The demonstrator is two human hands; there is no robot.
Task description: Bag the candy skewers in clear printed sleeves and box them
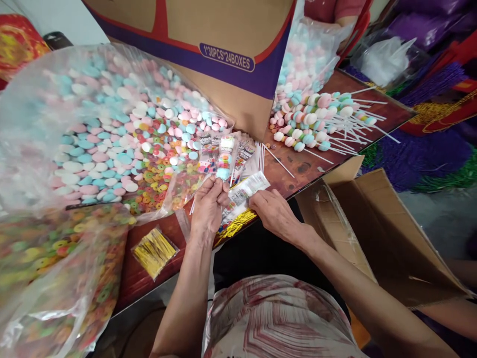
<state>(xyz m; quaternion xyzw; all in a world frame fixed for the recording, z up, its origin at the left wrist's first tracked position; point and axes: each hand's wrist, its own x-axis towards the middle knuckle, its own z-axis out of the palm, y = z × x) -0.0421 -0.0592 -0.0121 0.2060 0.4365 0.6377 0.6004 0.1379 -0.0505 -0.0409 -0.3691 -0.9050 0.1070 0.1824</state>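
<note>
My left hand (209,203) is closed in a pinch around the lower end of a candy skewer (225,158). Its pastel marshmallows and coloured rings sit inside a clear printed wrapper, held upright. At the table's front edge, the fingers of my right hand (275,213) are closed at the edge of a flat printed plastic wrapper (244,194). Gold twist ties (238,223) lie in a loose pile just below that wrapper. Behind the held skewer are several wrapped candies (208,151) and some white sticks (262,158).
A big clear bag (93,149) of marshmallows and gummy rings covers the left; another bag of rings (100,278) lies nearer. Bundled twist ties (155,252) lie beside it. A large carton (208,64) stands behind, unwrapped skewers (316,119) lie right, and an open cardboard box (387,233) stands below.
</note>
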